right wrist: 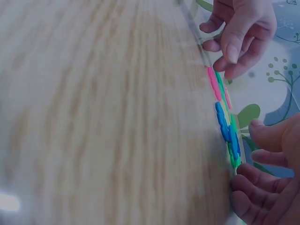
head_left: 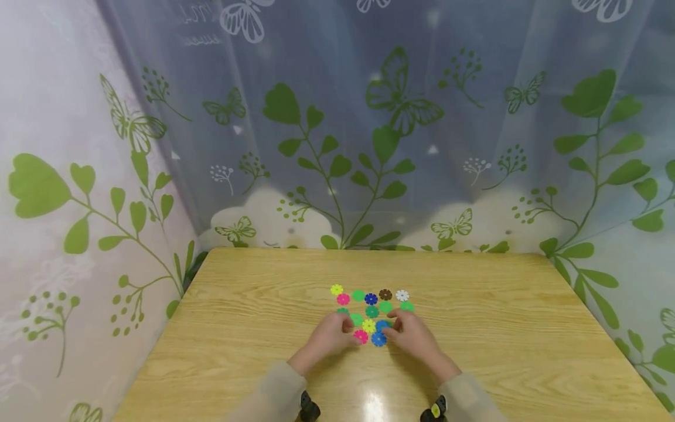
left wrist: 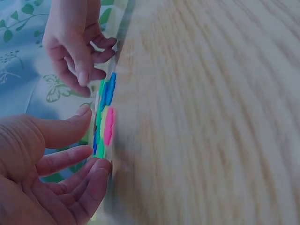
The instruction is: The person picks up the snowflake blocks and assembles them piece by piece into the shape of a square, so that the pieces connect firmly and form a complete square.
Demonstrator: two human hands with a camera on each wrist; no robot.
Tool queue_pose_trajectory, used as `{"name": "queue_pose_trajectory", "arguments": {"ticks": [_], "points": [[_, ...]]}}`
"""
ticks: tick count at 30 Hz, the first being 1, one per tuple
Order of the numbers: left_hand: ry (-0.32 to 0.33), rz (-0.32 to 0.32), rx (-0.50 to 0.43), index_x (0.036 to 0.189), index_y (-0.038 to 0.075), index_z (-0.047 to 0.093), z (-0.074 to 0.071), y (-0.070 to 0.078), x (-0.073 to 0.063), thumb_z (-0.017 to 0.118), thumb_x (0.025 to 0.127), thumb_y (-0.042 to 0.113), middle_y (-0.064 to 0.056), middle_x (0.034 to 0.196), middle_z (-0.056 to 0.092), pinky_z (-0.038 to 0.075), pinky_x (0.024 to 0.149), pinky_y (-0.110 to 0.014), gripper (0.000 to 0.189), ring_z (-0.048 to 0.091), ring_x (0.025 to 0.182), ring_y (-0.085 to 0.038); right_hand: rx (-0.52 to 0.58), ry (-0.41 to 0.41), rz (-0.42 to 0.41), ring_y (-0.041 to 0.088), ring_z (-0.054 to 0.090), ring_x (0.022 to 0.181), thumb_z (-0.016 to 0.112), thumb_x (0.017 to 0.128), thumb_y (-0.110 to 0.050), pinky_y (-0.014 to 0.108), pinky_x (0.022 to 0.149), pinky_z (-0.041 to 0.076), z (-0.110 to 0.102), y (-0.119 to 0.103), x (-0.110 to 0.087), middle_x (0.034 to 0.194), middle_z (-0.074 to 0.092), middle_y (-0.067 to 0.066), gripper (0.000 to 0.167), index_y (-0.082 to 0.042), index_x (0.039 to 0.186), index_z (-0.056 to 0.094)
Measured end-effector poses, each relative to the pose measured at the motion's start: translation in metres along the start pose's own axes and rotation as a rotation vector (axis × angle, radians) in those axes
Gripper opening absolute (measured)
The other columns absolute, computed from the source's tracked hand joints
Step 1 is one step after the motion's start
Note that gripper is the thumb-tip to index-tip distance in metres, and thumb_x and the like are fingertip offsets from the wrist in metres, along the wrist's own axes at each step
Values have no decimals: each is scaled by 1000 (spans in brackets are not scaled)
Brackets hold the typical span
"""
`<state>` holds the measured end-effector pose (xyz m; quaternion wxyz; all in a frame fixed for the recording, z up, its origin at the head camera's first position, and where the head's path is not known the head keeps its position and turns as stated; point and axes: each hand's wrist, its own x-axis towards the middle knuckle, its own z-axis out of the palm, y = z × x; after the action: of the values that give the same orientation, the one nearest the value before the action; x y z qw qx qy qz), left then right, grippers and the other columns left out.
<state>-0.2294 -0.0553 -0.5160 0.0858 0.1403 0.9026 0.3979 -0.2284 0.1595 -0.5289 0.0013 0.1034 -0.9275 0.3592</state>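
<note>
Left hand (head_left: 329, 336): hovered at the left side of the discs, its grip slack, thumb parted from the bent fingers, nothing held; the thumb tip came close beside the near pink disc (head_left: 361, 337), and contact could not be told.
Right hand (head_left: 415, 337): mirrored it on the right, grip equally loose and holding nothing, fingertips next to two blue discs (head_left: 378, 339); whether they touched was unclear.
Notched discs (head_left: 372, 312): lay flat in a loose cluster on the table, between and beyond the hands.
Far side of cluster: a yellow disc (head_left: 336, 289) at the left corner, then pink, green, dark blue, brown (head_left: 385, 295) and white (head_left: 402, 295) toward the right.
Middle and near side: several greens, a second yellow disc (head_left: 369, 326), then the near pink and the blues; each hand partly covered a green one.
Table (head_left: 237, 328): pale wood grain, with a bright reflection near the person.
Sleeves (head_left: 274, 392): light-coloured, with dark gear (head_left: 309, 408) at both wrists.
Cloth (head_left: 337, 158): hung behind and at both sides, printed with green leaves and butterflies.
</note>
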Motion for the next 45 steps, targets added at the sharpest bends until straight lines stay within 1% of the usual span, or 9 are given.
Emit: {"name": "queue_pose_trajectory", "arguments": {"ticks": [5, 8, 14, 19, 23, 29, 36, 41, 45], "points": [[17, -28, 10, 97, 1, 64, 8, 0, 2, 82, 69, 20, -4, 90, 58, 53, 74, -35, 39, 54, 82, -18, -41, -14, 28, 13, 48, 64, 71, 83, -22, 26, 53, 45, 5, -2, 4, 73, 53, -1, 36, -1, 111, 62], [26, -30, 27, 94, 2, 63, 12, -1, 3, 82, 69, 21, -3, 87, 56, 52, 71, -33, 37, 52, 79, -17, -68, -29, 44, 14, 46, 63, 71, 83, -23, 26, 51, 42, 7, -4, 7, 72, 51, -1, 36, -1, 110, 62], [42, -51, 78, 97, 5, 60, 19, -1, 4, 81, 70, 25, 1, 83, 54, 50, 63, -29, 40, 51, 73, -15, -109, -36, 36, 14, 45, 63, 72, 82, -22, 25, 50, 40, 9, -5, 8, 72, 50, 0, 29, -4, 103, 65], [59, -50, 115, 91, 7, 61, 21, -1, 2, 81, 71, 27, 1, 83, 53, 49, 61, -29, 35, 51, 72, -15, -118, -30, 45, 14, 45, 64, 72, 82, -20, 25, 50, 40, 11, -4, 7, 74, 49, 0, 25, -6, 101, 65], [76, -34, 118, 89, 7, 61, 23, -1, 2, 81, 71, 25, 0, 82, 53, 47, 59, -28, 33, 50, 71, -15, -106, -30, 59, 15, 45, 66, 73, 81, -18, 26, 52, 41, 12, -4, 6, 76, 49, 1, 24, -5, 99, 64], [97, -15, 102, 87, 6, 60, 24, -1, 1, 83, 69, 21, -3, 85, 54, 48, 61, -29, 32, 51, 73, -16, -47, -28, 72, 16, 49, 69, 73, 80, -13, 29, 57, 46, 10, -5, 5, 77, 51, 1, 22, -6, 95, 58], [99, -38, 56, 86, 7, 59, 22, 1, 3, 82, 69, 17, -1, 83, 57, 51, 65, -30, 31, 54, 75, -16, 48, -12, 65, 16, 51, 69, 71, 82, -8, 29, 58, 47, 8, -3, 1, 76, 54, 1, 22, -9, 93, 52], [99, -36, 26, 92, 5, 59, 22, 3, 4, 82, 70, 16, -2, 85, 57, 51, 67, -30, 34, 54, 77, -16, 55, -4, 61, 15, 50, 70, 70, 82, -6, 27, 60, 46, 8, 1, -2, 76, 53, 0, 19, -10, 90, 53], [83, -56, 23, 94, 4, 60, 22, 3, 6, 82, 70, 15, -1, 83, 56, 51, 66, -29, 34, 53, 74, -15, 56, -1, 34, 14, 50, 70, 70, 82, -6, 27, 61, 47, 7, 1, -2, 77, 53, -1, 17, -9, 89, 55]]}}
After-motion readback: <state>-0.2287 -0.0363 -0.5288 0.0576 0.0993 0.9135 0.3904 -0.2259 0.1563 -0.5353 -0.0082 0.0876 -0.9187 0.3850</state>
